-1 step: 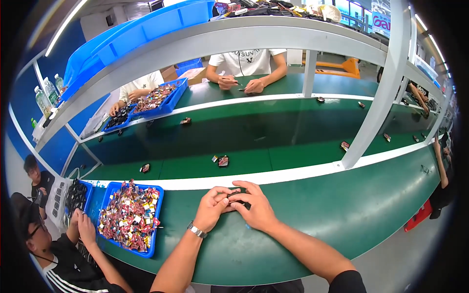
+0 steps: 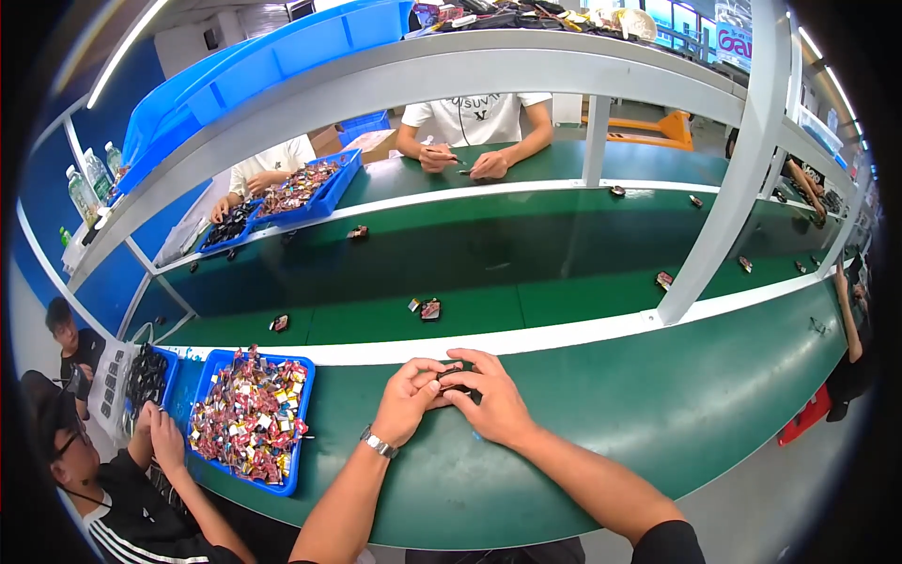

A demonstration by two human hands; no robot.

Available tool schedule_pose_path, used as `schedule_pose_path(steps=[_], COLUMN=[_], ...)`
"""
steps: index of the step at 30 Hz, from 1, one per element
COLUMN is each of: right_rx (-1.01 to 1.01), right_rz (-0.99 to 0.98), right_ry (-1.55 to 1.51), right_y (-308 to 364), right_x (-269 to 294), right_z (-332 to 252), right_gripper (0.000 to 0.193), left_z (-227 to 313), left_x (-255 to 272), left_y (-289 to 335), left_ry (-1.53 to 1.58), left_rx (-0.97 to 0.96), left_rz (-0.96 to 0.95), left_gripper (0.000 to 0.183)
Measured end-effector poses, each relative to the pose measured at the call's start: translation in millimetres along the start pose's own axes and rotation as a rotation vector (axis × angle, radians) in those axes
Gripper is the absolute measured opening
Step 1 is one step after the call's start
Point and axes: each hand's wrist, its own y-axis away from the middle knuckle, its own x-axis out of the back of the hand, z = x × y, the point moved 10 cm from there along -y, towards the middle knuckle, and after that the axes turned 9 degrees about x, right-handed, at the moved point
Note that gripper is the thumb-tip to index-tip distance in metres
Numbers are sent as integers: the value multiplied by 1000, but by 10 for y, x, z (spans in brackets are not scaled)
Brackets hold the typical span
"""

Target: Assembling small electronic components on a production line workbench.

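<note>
My left hand [image 2: 412,399], with a metal-banded watch on its wrist, and my right hand [image 2: 492,397] meet above the green bench. Between their fingertips is a small black piece [image 2: 453,378], mostly covered by the fingers, so its kind cannot be made out. Both hands are closed on it, thumbs close together. Left of my hands stands a blue tray [image 2: 308,376] heaped with small red, white and yellow electronic parts [image 2: 246,418]. A tiny blue bit [image 2: 476,435] lies on the bench below my right hand.
Past the white rail [image 2: 413,352] runs a green conveyor belt [image 2: 366,324] carrying scattered small assemblies [image 2: 430,309]. A metal shelf post [image 2: 719,179] rises at right. At my left a co-worker's hands [image 2: 164,437] are near the tray; another person [image 2: 474,132] works opposite.
</note>
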Motion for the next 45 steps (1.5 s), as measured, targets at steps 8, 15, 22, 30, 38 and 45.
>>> schedule_pose_path(steps=[8, 15, 22, 30, 38, 45], right_rx=[41, 48, 60, -23, -233, 162], right_rz=[34, 31, -60, -52, 247, 540], right_ry=[42, 50, 84, 135, 12, 179], right_y=[28, -17, 58, 100, -12, -1444], right_x=[89, 153, 2, 451, 2270, 3318], right_z=[1, -8, 15, 173, 367, -1624], right_gripper=[17, 15, 14, 13, 11, 13], left_z=[12, 62, -1, 6, -41, -83], left_x=[-69, -110, -34, -170, -191, -142], left_y=[-15, -21, 44, 43, -58, -29], left_ry=[24, 2, -53, -124, -205, -232], left_rx=[-3, 16, 62, 4, 37, 35], left_rz=[-39, -9, 51, -47, -38, -39], left_gripper=[21, 22, 23, 26, 22, 19])
